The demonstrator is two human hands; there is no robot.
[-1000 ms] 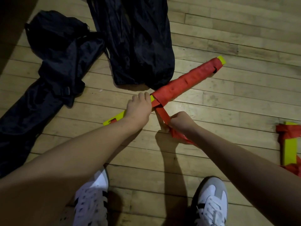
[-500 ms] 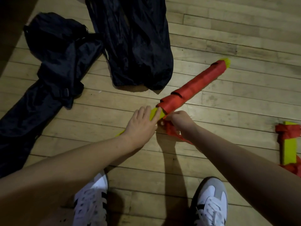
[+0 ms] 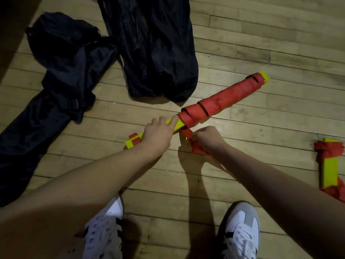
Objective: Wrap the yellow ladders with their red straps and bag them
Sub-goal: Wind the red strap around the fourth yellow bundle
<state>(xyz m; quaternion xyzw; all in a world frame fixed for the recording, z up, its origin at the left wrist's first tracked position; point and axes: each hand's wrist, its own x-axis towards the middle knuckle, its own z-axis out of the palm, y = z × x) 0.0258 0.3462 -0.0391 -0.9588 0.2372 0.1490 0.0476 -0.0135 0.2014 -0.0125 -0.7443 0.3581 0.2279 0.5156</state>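
- Now pressing left hand (image 3: 157,135), fingers mostly straight, on yellow ladder (image 3: 177,126) lying on wooden floor (image 3: 261,118)
- Pinching red strap (image 3: 188,134) in curled right hand (image 3: 209,138)

Matt red cloth strap (image 3: 220,101), smooth yellow ladder (image 3: 177,126) (plastic-looking), crinkled black fabric bags (image 3: 155,53), worn wood floor (image 3: 261,43)

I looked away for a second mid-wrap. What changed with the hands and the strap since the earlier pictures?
The left hand slid back along the yellow ladder, baring yellow at the wrap's edge and its near end. The right hand kept pinching the red strap, whose newest coils now sit looser. The black bags and the second ladder bundle stayed put.
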